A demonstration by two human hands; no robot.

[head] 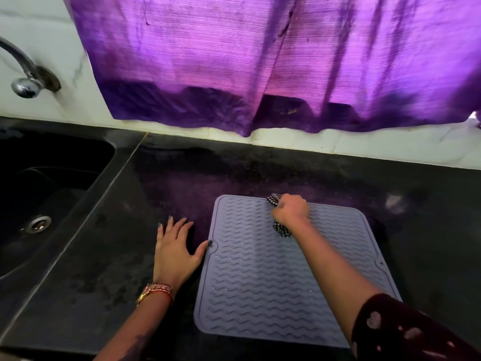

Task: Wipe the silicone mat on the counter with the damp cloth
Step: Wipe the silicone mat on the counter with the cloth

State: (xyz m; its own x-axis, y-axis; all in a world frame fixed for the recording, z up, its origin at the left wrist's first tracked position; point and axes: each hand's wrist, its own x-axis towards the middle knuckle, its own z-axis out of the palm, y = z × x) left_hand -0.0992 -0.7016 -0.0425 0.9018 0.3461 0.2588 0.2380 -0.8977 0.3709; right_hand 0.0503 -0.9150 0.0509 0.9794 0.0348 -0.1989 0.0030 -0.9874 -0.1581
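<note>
Silicone mat (pixel 273 282), grey, rounded-square, ribbed with wavy ridges, lies flat on the dark speckled counter (pixel 104 256), right of the black sink (pixel 39 191). The right hand (pixel 290 208) grips a bunched checkered cloth (pixel 281 229), seemingly woven, at the mat's far edge. The left hand (pixel 175 250) rests flat, fingers spread, thumb touching the mat's left rim.

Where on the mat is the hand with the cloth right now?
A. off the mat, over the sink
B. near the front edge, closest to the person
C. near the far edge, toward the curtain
C: the right hand grips the checked cloth just inside the mat's far edge.
</note>
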